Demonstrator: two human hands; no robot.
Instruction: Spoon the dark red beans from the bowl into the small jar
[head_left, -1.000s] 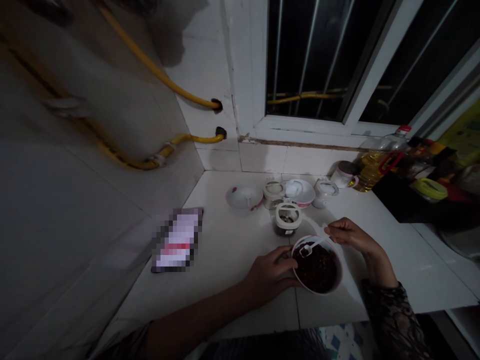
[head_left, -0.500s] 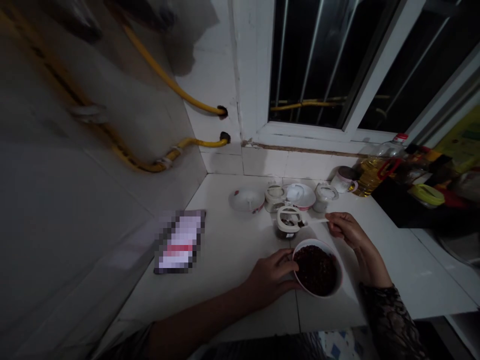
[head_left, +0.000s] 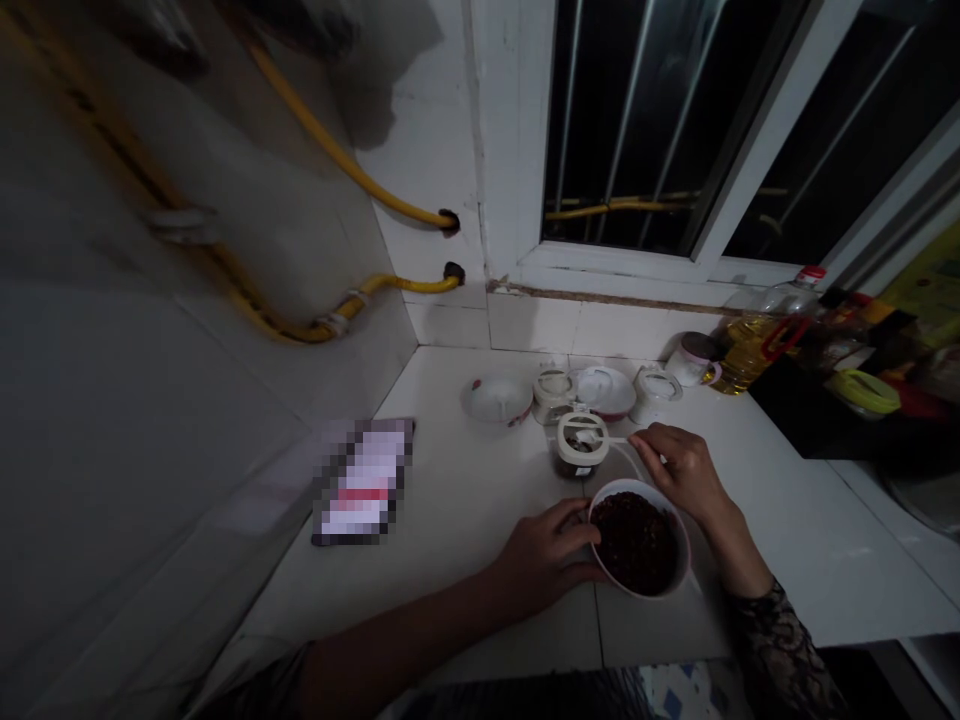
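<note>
A white bowl (head_left: 679, 585) filled with a dark red-brown mixture stands on the white counter in front of me. My left hand (head_left: 544, 553) curls round its left side and grips it. My right hand (head_left: 679, 468) pinches the handle of a small white spoon (head_left: 604, 439). The spoon's head sits in the mouth of a small open jar (head_left: 579, 450) just behind the bowl. The jar has a white rim and dark contents.
Behind the jar stand a small white bowl (head_left: 499, 398), two lidded seasoning pots (head_left: 553, 393) (head_left: 655, 392) and a plate (head_left: 607, 390). An oil bottle (head_left: 757, 335) and a cup (head_left: 694, 358) stand at the right by a black stove (head_left: 847, 420). A phone (head_left: 364, 480) lies at the left. Yellow gas pipes (head_left: 360, 295) cross the wall.
My right hand has lifted the spoon out of the bowl and carried it back to the small jar, where its head now rests. My left hand has kept its grip on the bowl.
</note>
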